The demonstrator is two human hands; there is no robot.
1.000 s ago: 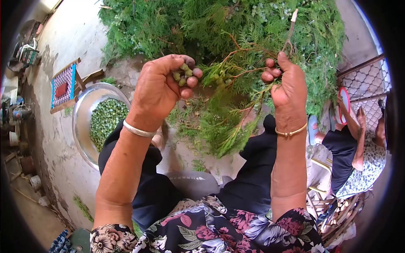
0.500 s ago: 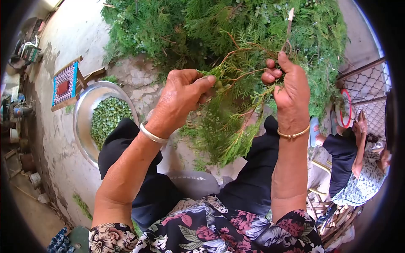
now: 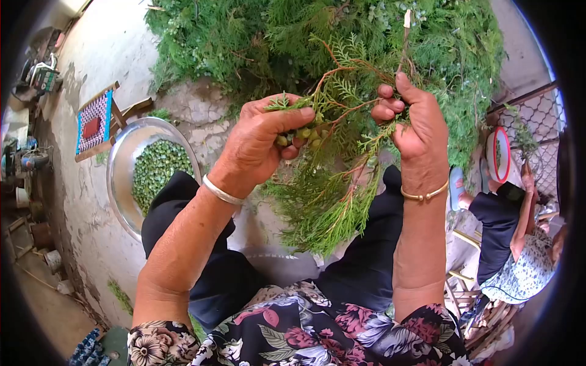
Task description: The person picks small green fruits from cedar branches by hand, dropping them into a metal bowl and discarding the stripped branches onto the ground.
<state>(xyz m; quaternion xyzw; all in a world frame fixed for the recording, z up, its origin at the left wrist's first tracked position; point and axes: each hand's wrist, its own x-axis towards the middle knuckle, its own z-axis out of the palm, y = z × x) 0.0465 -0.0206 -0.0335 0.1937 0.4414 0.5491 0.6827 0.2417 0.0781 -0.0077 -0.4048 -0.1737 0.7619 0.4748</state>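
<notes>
My right hand [image 3: 421,128] is closed around the woody stem of a leafy green conifer branch [image 3: 336,222], which looks like cypress or arborvitae. Its pale cut end points up above the thumb, while the feathery twigs hang between my knees. Thumb and fingers of my left hand [image 3: 259,131] are pinched on a twig of that branch. Several small round green cones [image 3: 308,135] show under the left thumb and between the fingers. On the ground to the left, a wide metal basin [image 3: 116,201] holds many similar green cones [image 3: 162,168].
A big heap of cut conifer branches [image 3: 244,43] lies in front of me. A small woven-seat stool [image 3: 94,128] stands beyond the basin. At right, another person [image 3: 516,244] sits holding a sprig near a red-rimmed round container [image 3: 500,152] and a metal lattice [image 3: 543,140].
The left-hand fingers have curled further around the twig, and more cones show in them. The branch has shifted slightly left. The other person's hand now holds up a sprig.
</notes>
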